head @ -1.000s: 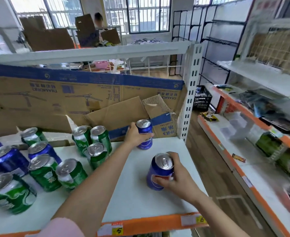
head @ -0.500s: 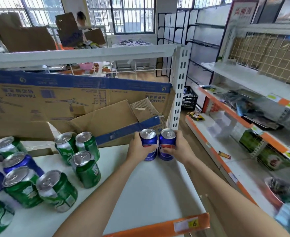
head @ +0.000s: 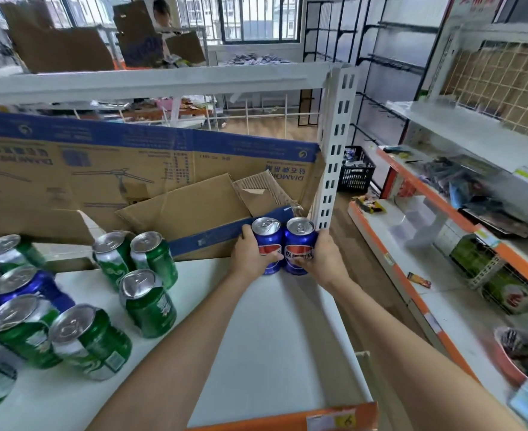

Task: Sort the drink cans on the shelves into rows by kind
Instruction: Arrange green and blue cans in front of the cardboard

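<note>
reaching both arms straight out to the back right corner of the white metal shelf (head: 272, 353), we wrap our left hand (head: 250, 255) around one upright blue cola can (head: 267, 244) and our right hand (head: 324, 259) around a second blue cola can (head: 300, 245). the two cans stand touching side by side against the brown cardboard box (head: 150, 169), while the green soda cans (head: 147, 300) cluster well apart at the left.
</note>
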Demonstrator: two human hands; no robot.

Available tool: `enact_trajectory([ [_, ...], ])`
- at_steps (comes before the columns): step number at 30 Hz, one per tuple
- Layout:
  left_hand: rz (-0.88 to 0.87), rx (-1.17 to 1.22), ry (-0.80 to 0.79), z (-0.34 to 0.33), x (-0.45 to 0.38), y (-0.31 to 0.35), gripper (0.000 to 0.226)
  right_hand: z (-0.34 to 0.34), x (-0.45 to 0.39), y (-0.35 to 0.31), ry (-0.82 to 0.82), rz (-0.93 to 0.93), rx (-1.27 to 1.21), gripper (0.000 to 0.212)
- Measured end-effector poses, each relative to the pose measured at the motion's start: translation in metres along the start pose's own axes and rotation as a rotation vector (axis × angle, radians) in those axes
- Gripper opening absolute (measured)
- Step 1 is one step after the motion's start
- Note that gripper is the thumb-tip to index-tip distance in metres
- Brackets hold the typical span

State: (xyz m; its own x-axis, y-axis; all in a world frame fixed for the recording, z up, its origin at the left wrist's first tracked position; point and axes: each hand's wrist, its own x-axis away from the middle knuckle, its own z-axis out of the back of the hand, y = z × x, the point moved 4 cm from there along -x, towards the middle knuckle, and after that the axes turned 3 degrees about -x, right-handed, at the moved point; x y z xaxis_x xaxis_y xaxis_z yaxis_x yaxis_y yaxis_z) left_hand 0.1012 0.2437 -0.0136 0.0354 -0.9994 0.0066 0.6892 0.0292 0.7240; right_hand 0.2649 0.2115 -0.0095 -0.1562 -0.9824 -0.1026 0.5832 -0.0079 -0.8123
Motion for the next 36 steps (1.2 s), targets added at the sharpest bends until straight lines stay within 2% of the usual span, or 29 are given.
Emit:
enact_trajectory([
  [8, 0.018, -0.011, 0.014, -0.001, 0.002, 0.0, 0.077, -0.001, -0.001, 0.001, -0.001, 0.039, 0.037, 0.057],
  [13, 0.075, -0.131, -0.044, 0.003, 0.007, 0.004, 0.074, 0.0, -0.006, -0.003, -0.063, -0.053, 0.177, 0.052],
  [15, 0.055, -0.232, -0.081, 0.01, 0.013, 0.002, 0.061, 0.002, -0.005, 0.001, -0.159, -0.113, 0.368, 0.048],
  [16, 0.019, -0.281, -0.1, 0.016, 0.018, 0.001, 0.053, 0.001, -0.002, 0.002, -0.259, -0.109, 0.521, 0.043],
  [18, -0.099, -0.353, -0.133, 0.032, 0.036, 0.001, 0.037, -0.007, 0.01, -0.006, -0.478, -0.002, 0.759, 0.035],
  [19, -0.164, -0.365, -0.148, 0.043, 0.048, 0.001, 0.031, -0.013, 0.017, -0.014, -0.561, 0.089, 0.781, 0.036],
  [21, -0.305, -0.384, -0.13, 0.068, 0.071, -0.002, 0.024, -0.03, 0.033, -0.04, -0.667, 0.271, 0.659, 0.04],
  [24, -0.389, -0.401, -0.027, 0.119, 0.097, -0.018, 0.019, -0.054, 0.055, -0.094, -0.686, 0.462, 0.452, 0.044],
  [28, -0.3, -0.434, 0.146, 0.193, 0.117, -0.047, 0.022, -0.092, 0.07, -0.151, -0.655, 0.593, 0.381, 0.055],
  [30, -0.206, -0.518, 0.166, 0.216, 0.126, -0.066, 0.038, -0.112, 0.074, -0.172, -0.64, 0.637, 0.349, 0.057],
  [33, 0.005, -0.638, 0.023, 0.228, 0.135, -0.104, 0.074, -0.143, 0.078, -0.186, -0.636, 0.567, 0.306, 0.066],
  [35, 0.098, -0.605, -0.103, 0.224, 0.142, -0.128, 0.076, -0.163, 0.082, -0.181, -0.679, 0.473, 0.239, 0.074],
  [36, 0.119, -0.512, -0.143, 0.22, 0.144, -0.14, 0.072, -0.171, 0.085, -0.178, -0.69, 0.446, 0.187, 0.076],
])
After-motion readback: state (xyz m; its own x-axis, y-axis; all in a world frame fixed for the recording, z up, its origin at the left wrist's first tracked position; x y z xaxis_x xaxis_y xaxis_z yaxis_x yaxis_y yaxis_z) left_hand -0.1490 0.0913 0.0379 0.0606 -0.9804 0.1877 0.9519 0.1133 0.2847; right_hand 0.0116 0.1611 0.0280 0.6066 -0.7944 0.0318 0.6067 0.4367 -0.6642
